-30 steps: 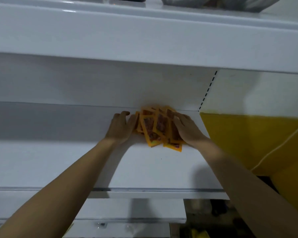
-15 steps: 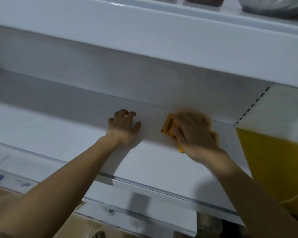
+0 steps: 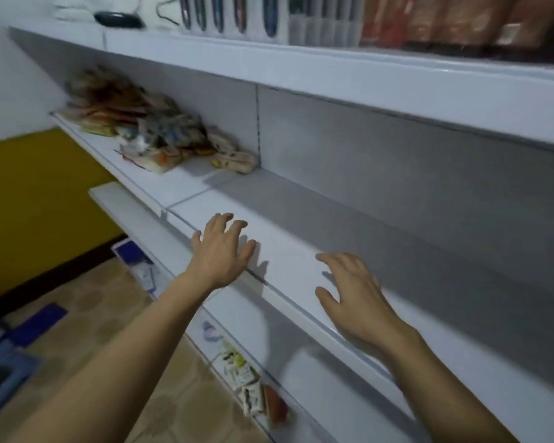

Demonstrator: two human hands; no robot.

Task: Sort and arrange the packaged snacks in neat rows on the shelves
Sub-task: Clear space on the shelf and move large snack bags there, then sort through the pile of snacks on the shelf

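Up close, the head view shows both hands over the middle shelf [image 3: 301, 251], a white board whose long axis runs from upper left to lower right. The left hand [image 3: 219, 251] is spread, fingers loosely fanned, above the shelf's front edge, holding nothing. The right hand [image 3: 354, 294] is likewise spread and bare, fingers slightly bent, over the shelf nearer the right. Whether either palm touches the board cannot be told. The snacks [image 3: 147, 129] lie in a loose, blurred heap at the shelf's far left end, well apart from both hands; the packets point every way, with no shared axis. More packets [image 3: 248, 382] lie on a lower shelf below the arms. A top shelf [image 3: 333, 71] carries upright boxes [image 3: 231, 14].
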